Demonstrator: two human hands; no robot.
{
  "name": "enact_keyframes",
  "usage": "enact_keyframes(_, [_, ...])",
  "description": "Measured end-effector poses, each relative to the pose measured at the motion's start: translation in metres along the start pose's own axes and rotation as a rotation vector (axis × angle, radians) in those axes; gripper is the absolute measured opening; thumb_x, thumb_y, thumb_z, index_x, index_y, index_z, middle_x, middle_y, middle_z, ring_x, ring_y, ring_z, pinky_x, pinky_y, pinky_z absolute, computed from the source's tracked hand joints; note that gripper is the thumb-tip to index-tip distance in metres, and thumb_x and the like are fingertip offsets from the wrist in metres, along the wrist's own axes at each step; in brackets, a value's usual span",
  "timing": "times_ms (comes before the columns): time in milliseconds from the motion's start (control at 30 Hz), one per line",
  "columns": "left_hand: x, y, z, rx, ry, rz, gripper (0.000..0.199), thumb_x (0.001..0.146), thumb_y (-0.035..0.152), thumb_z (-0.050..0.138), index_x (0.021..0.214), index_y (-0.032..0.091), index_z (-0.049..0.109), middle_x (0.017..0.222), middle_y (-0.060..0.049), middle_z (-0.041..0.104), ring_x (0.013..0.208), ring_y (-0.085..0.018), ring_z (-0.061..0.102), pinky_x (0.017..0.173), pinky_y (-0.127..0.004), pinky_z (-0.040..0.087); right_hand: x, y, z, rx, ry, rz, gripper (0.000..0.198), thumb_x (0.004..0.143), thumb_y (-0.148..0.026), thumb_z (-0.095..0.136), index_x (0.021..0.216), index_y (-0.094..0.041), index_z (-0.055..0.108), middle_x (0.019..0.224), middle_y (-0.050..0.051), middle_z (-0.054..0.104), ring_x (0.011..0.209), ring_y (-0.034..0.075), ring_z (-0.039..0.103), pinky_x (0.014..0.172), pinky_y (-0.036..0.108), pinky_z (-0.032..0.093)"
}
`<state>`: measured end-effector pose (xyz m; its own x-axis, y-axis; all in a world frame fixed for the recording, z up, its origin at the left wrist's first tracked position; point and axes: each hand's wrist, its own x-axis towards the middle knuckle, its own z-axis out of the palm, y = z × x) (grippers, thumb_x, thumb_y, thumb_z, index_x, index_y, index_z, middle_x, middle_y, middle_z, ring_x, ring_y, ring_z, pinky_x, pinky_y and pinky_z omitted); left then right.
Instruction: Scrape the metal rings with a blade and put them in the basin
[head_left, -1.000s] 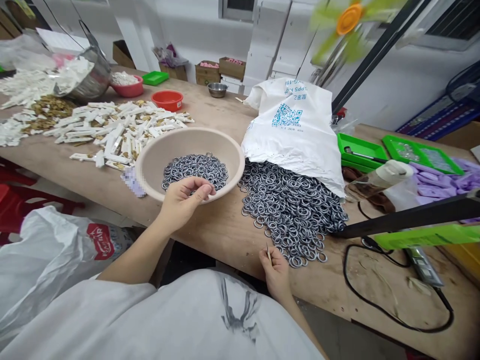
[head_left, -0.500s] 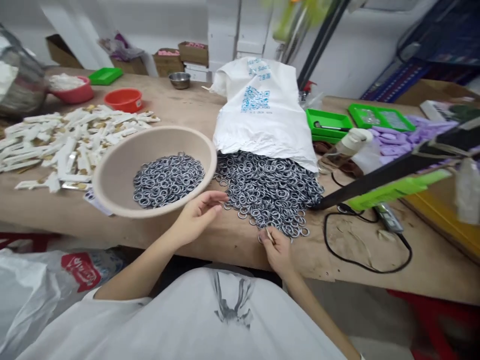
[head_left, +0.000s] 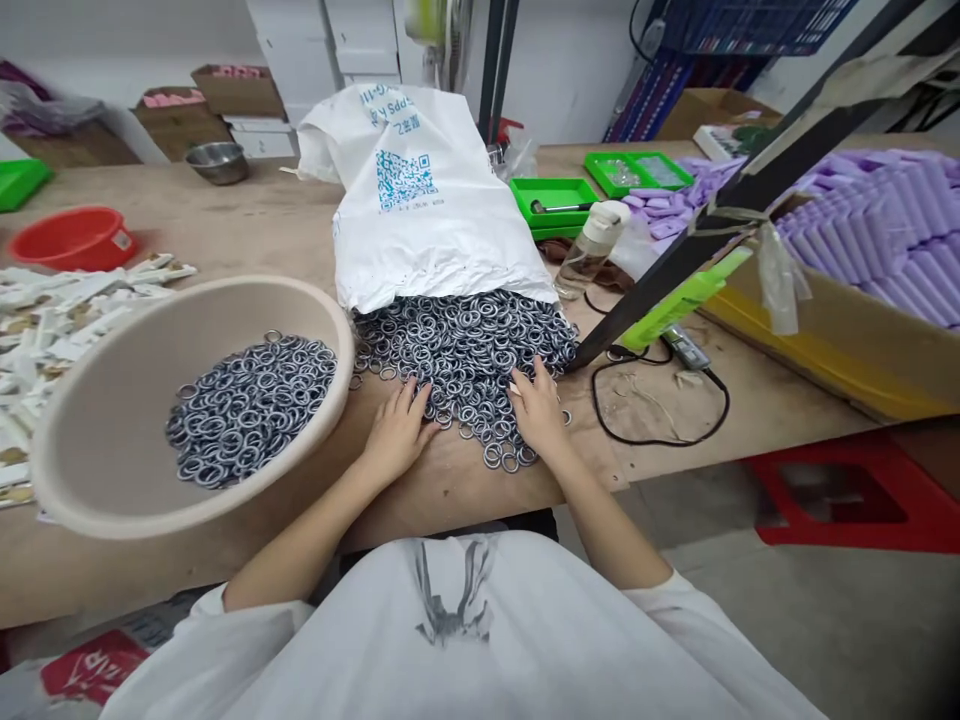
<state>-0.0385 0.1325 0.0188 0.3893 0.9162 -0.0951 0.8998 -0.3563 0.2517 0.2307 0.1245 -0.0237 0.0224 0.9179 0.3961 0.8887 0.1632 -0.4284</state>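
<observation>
A heap of small grey metal rings [head_left: 465,350] lies on the wooden table, spilling from the mouth of a white printed sack [head_left: 442,240]. At the heap's front left edge rests my left hand [head_left: 394,430], palm down, fingers apart and touching the outermost rings. My right hand [head_left: 536,410] lies on the heap's right side with its fingers stretched over rings. Something small and pale shows by its thumb; I cannot tell whether it is held or worn. To the left, a large beige basin [head_left: 112,400] contains more of these rings.
White plastic pieces [head_left: 75,310] lie behind the basin, near a red bowl [head_left: 71,240]. A dark slanted post [head_left: 660,270] stands right of the heap, beside a black cable [head_left: 600,400] and a clear bottle [head_left: 589,250]. Purple pieces [head_left: 870,220] fill a box at right.
My view has turned right and closer. Both hands have come onto the heap: the left from beside the basin, the right forward from the front edge. The right fingers have uncurled.
</observation>
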Motion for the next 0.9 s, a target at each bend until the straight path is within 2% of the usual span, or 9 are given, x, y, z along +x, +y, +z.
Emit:
enact_keyframes(100, [0.005,-0.006,0.001,-0.028,0.082,0.053,0.054,0.099,0.029,0.052,0.149,0.009,0.049,0.153,-0.013,0.045,0.138,-0.030,0.046,0.115,-0.042,0.037,0.001,-0.005,-0.001,-0.020,-0.061,0.005,0.044,0.101,-0.025,0.042,0.137,-0.009,0.061,0.157,0.024,0.024,0.143,0.040,0.027,0.113,0.057,0.034])
enact_keyframes(233, [0.013,-0.013,-0.002,-0.080,0.147,0.095,0.036,0.098,0.026,0.053,0.127,0.010,0.068,0.130,-0.011,0.065,0.119,-0.027,0.060,0.104,-0.038,0.046,0.003,-0.005,-0.019,-0.013,-0.026,0.027,0.046,0.104,-0.031,0.039,0.139,-0.010,0.060,0.150,0.021,0.039,0.136,0.039,0.039,0.112,0.059,0.035])
enact_keyframes(400, [0.022,-0.017,-0.008,-0.119,0.202,0.041,0.026,0.098,0.029,0.053,0.106,0.014,0.073,0.106,-0.009,0.072,0.104,-0.029,0.064,0.086,-0.038,0.047,0.003,-0.023,-0.044,0.121,0.133,-0.044,0.045,0.107,-0.038,0.036,0.130,-0.011,0.064,0.135,0.019,0.054,0.124,0.035,0.049,0.106,0.052,0.041])
enact_keyframes(533, [0.023,-0.012,-0.010,-0.431,0.301,0.085,0.020,0.095,0.028,0.057,0.095,0.013,0.071,0.092,-0.009,0.070,0.089,-0.022,0.063,0.082,-0.033,0.044,0.006,-0.058,-0.039,0.435,0.081,-0.151,0.033,0.108,-0.036,0.041,0.118,-0.018,0.067,0.115,0.010,0.065,0.110,0.026,0.059,0.096,0.039,0.046])
enact_keyframes(633, [0.019,-0.003,-0.011,-0.886,0.197,0.096,0.025,0.090,0.035,0.060,0.092,0.011,0.066,0.078,-0.006,0.065,0.071,-0.016,0.057,0.069,-0.028,0.044,0.011,-0.083,-0.021,0.610,-0.039,-0.110,0.030,0.104,-0.040,0.050,0.106,-0.018,0.070,0.097,0.006,0.065,0.092,0.023,0.061,0.082,0.034,0.047])
enact_keyframes(700, [0.015,0.004,-0.013,-1.187,0.096,0.101,0.037,0.085,0.048,0.066,0.090,0.011,0.061,0.075,-0.004,0.061,0.066,-0.013,0.056,0.065,-0.026,0.045,0.015,-0.094,-0.011,0.708,-0.094,-0.042,0.034,0.099,-0.048,0.058,0.092,-0.017,0.069,0.083,0.004,0.061,0.078,0.021,0.058,0.070,0.032,0.043])
enact_keyframes(767, [0.010,0.008,-0.016,-1.430,0.015,0.043,0.055,0.075,0.062,0.073,0.090,0.012,0.056,0.077,-0.003,0.061,0.064,-0.012,0.057,0.061,-0.024,0.046,0.018,-0.101,-0.006,0.841,-0.129,0.002,0.039,0.095,-0.055,0.064,0.086,-0.017,0.067,0.076,0.002,0.059,0.071,0.019,0.054,0.065,0.031,0.040])
enact_keyframes(833, [0.005,0.009,-0.019,-1.598,-0.113,-0.065,0.070,0.066,0.075,0.074,0.089,0.012,0.054,0.078,-0.004,0.062,0.058,-0.012,0.057,0.054,-0.024,0.046,0.021,-0.105,-0.007,0.917,-0.139,-0.035,0.041,0.094,-0.056,0.068,0.084,-0.017,0.068,0.077,0.002,0.059,0.071,0.018,0.054,0.066,0.030,0.040])
enact_keyframes(900, [0.000,0.008,-0.023,-1.684,-0.326,-0.144,0.075,0.062,0.082,0.071,0.084,0.012,0.053,0.072,-0.004,0.059,0.050,-0.010,0.052,0.045,-0.023,0.041,0.022,-0.107,-0.011,0.899,-0.138,-0.143,0.040,0.097,-0.055,0.067,0.083,-0.018,0.070,0.079,0.002,0.059,0.073,0.018,0.054,0.067,0.030,0.040])
